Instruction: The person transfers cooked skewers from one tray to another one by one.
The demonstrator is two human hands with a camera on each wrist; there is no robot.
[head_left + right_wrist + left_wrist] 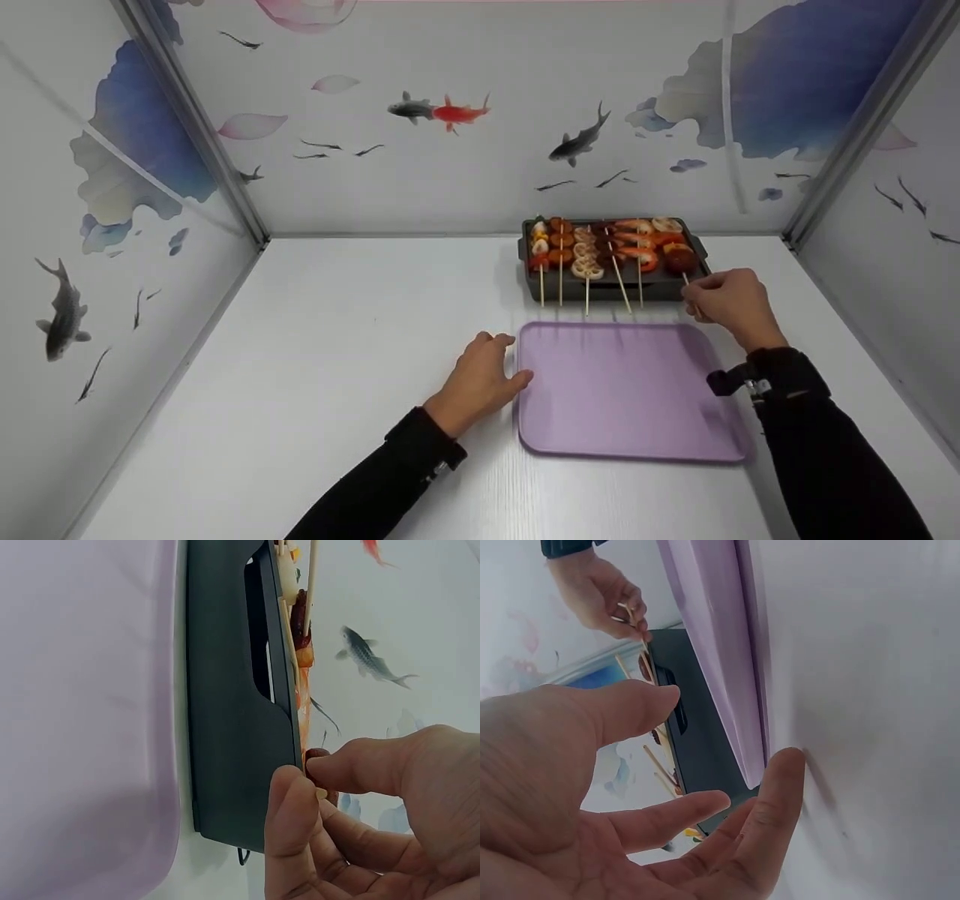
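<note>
At the front right corner of a dark grill box (pixel 660 291), my right hand (pixel 735 304) pinches the stick of a skewer between thumb and fingers. That skewer carries a round brown piece (pixel 680 259), which lies over the grill top. My left hand (pixel 476 381) is at the left edge of a purple tray (pixel 630 390), its thumb reaching over the rim. In the left wrist view, the thumb and fingers of the left hand (pixel 630 787) are spread apart around the tray's corner, with nothing gripped.
Several other skewers lie side by side on the grill, including lemon slices (pixel 587 268) and shrimp (pixel 636 255), sticks pointing toward the tray. The grill stands near the printed back wall (pixel 450 180). Panels with metal corner posts enclose the white table (pixel 337 360) on both sides.
</note>
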